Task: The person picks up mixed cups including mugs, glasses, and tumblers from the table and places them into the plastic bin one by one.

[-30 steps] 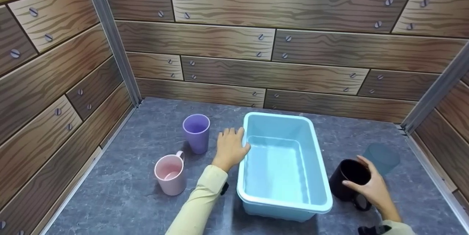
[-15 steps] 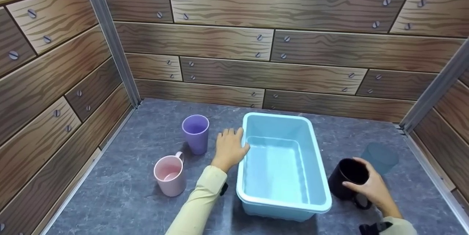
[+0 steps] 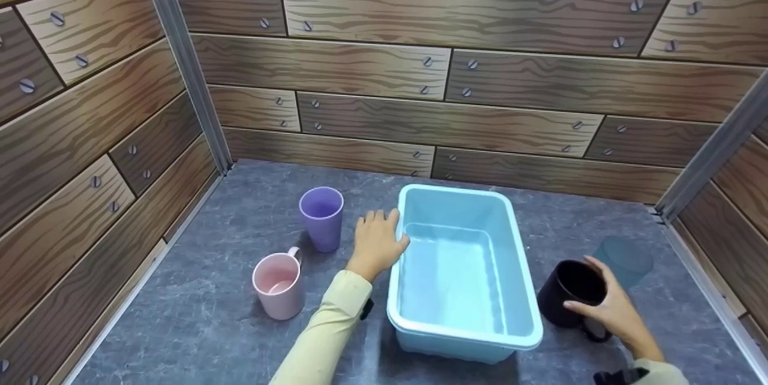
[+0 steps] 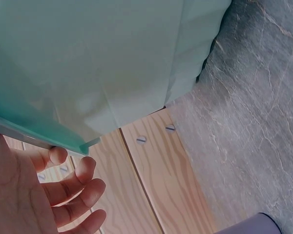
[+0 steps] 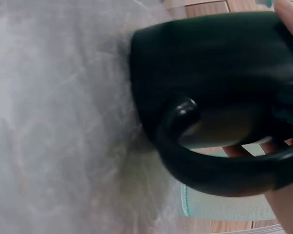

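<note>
A light blue plastic tub [image 3: 462,336] stands in the middle of the table. My left hand [image 3: 376,247] holds its left rim, thumb over the inner side; in the left wrist view the loosely bent fingers [image 4: 71,187] lie outside, under the lip. Right of the tub stands a black mug [image 3: 561,295], upright. My right hand [image 3: 618,310] grips it near the top, thumb and fingers on opposite sides. The mug's handle [image 5: 224,170] points toward me. Close behind that hand is a teal see-through cup [image 3: 627,259], partly hidden.
To the left of the tub stand a purple cup [image 3: 324,229] and, nearer me, a pink mug [image 3: 283,298] with its handle pointing away. Wood-patterned walls [image 3: 360,67] enclose the grey marbled tabletop [image 3: 198,307] at the back and both sides.
The right wrist has shifted very slightly to the right, and the black mug's handle has turned a little. The left hand, tub and other cups stay put.
</note>
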`<state>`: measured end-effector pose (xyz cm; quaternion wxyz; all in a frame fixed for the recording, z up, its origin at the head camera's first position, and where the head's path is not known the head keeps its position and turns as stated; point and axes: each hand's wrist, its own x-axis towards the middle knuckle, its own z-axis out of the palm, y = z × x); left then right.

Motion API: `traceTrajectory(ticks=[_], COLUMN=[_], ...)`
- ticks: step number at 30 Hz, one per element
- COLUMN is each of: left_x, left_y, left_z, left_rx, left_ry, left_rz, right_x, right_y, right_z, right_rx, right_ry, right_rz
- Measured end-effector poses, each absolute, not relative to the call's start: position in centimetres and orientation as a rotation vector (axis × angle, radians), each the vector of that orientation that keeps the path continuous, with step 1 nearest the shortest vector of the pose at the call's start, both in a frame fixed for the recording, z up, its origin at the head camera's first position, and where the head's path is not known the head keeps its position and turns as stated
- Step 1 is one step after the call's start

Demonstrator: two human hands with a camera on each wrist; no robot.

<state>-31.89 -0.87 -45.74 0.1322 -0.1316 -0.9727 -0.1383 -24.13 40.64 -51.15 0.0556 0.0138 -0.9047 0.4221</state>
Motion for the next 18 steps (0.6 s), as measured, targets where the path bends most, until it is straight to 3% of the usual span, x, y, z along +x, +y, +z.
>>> traceTrajectory(ticks=[8, 18], left_x=[-31.7, -32.0], left_y=[-0.9, -0.9], left_z=[-46.0, -46.0], left_rx=[-0.390, -0.394], left_ry=[-2.828, -2.813], left_rz=[-0.409, -0.418], right_x=[-22.7, -22.1], right_y=[40.1, 40.0], right_z=[-52.5, -53.5], right_rx=[-0.061, 0.028], right_ry=[-2.698, -2.505], right_rz=[1.218, 1.161])
